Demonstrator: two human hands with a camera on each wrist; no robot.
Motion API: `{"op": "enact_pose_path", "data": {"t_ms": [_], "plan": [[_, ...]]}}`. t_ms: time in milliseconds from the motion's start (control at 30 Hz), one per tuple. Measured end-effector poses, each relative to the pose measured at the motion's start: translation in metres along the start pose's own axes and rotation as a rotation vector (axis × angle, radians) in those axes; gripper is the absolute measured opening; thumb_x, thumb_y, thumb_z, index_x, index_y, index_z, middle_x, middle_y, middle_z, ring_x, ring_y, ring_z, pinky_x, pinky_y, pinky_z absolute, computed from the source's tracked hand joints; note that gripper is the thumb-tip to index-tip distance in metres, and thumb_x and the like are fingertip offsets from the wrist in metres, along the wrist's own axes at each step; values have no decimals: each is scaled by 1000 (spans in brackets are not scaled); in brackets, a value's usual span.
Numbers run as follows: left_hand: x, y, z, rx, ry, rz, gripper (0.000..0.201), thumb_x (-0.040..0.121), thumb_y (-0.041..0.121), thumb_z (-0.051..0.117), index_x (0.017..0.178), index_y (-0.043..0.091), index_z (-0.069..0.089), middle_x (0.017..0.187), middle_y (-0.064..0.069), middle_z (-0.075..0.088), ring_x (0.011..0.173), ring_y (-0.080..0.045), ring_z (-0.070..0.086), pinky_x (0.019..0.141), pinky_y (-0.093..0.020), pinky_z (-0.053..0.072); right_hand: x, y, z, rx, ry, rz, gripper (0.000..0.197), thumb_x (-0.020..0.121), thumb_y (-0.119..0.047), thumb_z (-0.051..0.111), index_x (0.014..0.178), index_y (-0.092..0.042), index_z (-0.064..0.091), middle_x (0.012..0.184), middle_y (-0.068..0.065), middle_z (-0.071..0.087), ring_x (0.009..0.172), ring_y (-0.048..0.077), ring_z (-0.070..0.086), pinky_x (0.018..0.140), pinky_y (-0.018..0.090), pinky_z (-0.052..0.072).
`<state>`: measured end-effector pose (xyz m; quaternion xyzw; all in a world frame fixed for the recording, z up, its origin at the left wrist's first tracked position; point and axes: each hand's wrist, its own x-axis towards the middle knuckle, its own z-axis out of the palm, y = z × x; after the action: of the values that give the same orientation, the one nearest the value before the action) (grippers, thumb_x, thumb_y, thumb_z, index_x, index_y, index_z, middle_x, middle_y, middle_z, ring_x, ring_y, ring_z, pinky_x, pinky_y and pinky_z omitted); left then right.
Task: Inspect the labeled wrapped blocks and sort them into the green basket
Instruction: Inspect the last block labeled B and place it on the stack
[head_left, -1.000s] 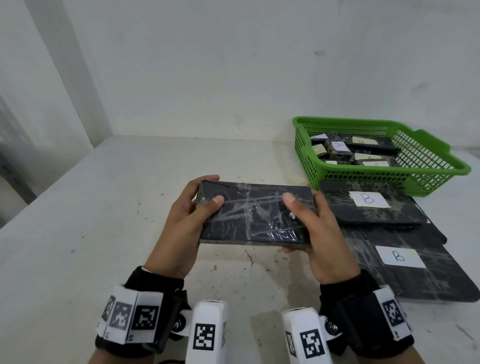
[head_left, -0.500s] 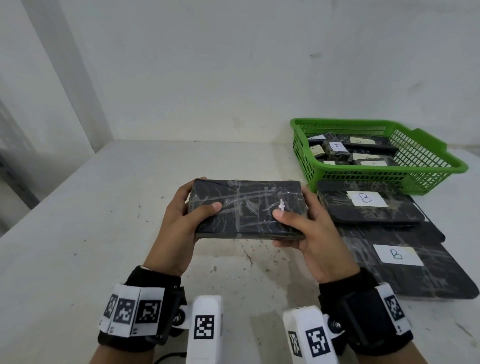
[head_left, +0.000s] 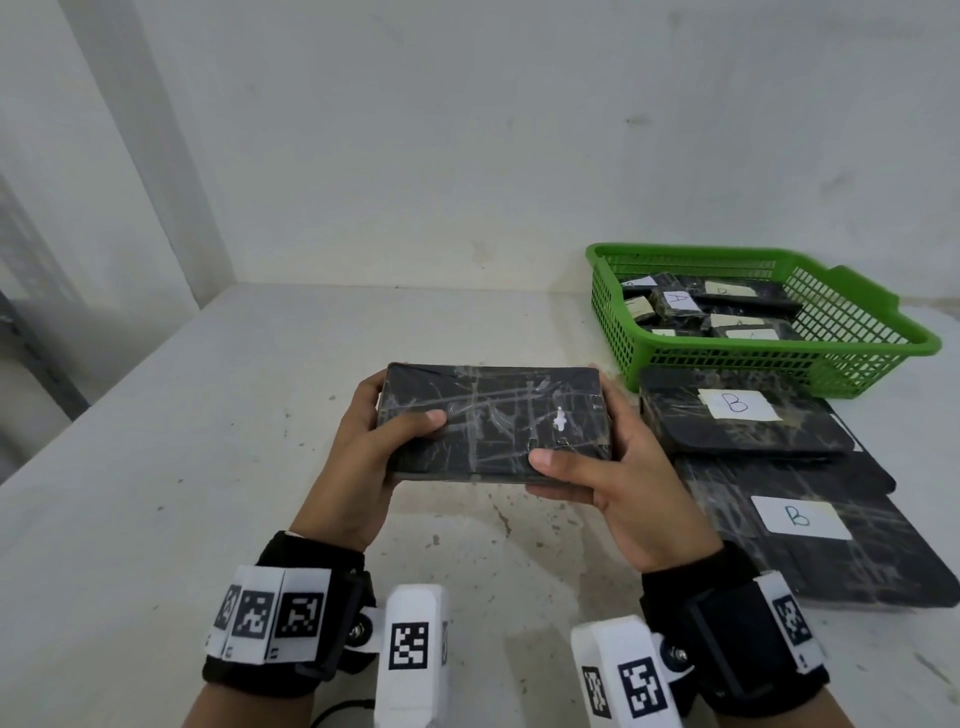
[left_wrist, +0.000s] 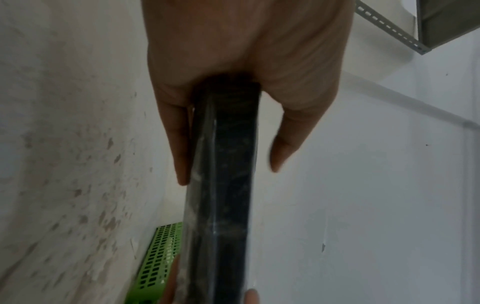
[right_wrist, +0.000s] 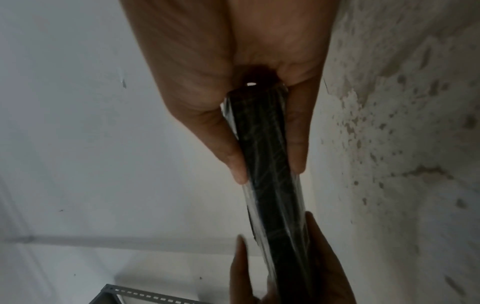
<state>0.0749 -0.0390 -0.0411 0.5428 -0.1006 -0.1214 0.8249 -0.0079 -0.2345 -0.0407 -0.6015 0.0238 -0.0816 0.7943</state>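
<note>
Fingers (head_left: 415, 418) of the left hand (head_left: 358, 467) and right hand (head_left: 618, 483) clamp the two short ends of a black wrapped block (head_left: 493, 421), thumbs on its upper face, remaining fingers beneath. The block is held level above the bench (head_left: 208, 441), its visible face bearing no label. Just right of the right hand, two flat black blocks lie on the bench, each with a white label marked B: the farther one (head_left: 737, 421) overlapping the nearer one (head_left: 831, 540). Beyond these, touching the farther one, stands the green basket (head_left: 883, 332), holding several smaller labelled blocks (head_left: 675, 304), one marked A.
</note>
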Motion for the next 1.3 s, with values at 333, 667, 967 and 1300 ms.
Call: {"op": "enact_pose_path", "data": {"t_ms": [333, 667, 967, 1300], "plan": [[-3, 0, 6, 24, 69, -9, 33, 90, 9, 62, 121, 7, 52, 99, -5, 73, 83, -16, 74, 61, -24, 57, -1, -1, 5, 23, 26, -1, 100, 56, -11, 81, 142, -42, 40, 118, -4, 70, 96, 25, 73, 66, 36, 61], [-7, 2, 9, 50, 33, 54, 42, 84, 11, 64, 122, 6, 49, 92, -3, 73, 84, -16, 73, 63, -24, 57, -1, 0, 5, 13, 55, -60, 81, 58, -22, 81, 131, -40, 49, 110, -8, 73, 96, 16, 72, 72, 32, 59], [-11, 2, 11, 96, -49, 72, 58, 72, 15, 69, 126, 9, 47, 100, -5, 74, 91, -21, 73, 69, -26, 58, 0, 0, 0, -51, 168, -135, 61, 63, -22, 79, 120, -23, 56, 107, -2, 73, 97, 13, 71, 77, 23, 56], [-11, 1, 13, 138, -128, 76, 53, 72, 14, 68, 121, 16, 47, 96, -1, 74, 89, -18, 72, 69, -25, 58, 5, 6, -6, -38, 249, -108, 55, 60, -31, 91, 104, -21, 59, 110, 10, 72, 102, 27, 70, 91, 45, 55]]}}
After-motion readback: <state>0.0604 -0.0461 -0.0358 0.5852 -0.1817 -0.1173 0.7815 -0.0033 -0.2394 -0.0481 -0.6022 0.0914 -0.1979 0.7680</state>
